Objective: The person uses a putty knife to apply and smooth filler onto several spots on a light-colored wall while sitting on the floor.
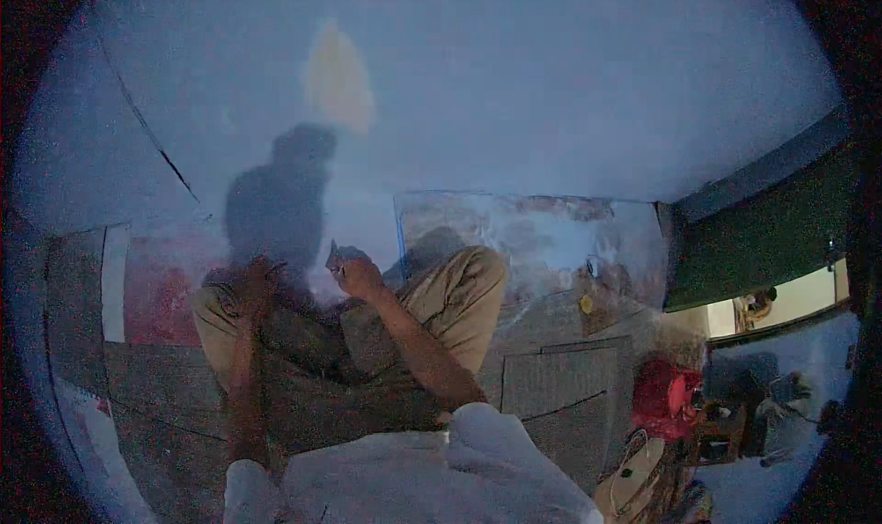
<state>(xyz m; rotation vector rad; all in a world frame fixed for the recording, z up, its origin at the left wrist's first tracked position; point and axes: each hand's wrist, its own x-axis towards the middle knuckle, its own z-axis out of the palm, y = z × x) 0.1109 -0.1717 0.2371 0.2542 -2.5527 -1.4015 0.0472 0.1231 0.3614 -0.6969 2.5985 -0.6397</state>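
Observation:
My right hand is closed on a small dark object too small to name, held up in front of the pale blue wall. My left hand is in shadow beside my left knee, its fingers bent around what may be a thin dark item; I cannot make it out. I sit with bent legs in khaki trousers, my knees rising on either side of my hands. A dark shadow falls on the wall just beyond them.
A pink patch and a mottled panel are on the lower wall. Grey boards surround me. At right are a red item, a wooden stool, a green band above a bright opening, and a partly visible figure.

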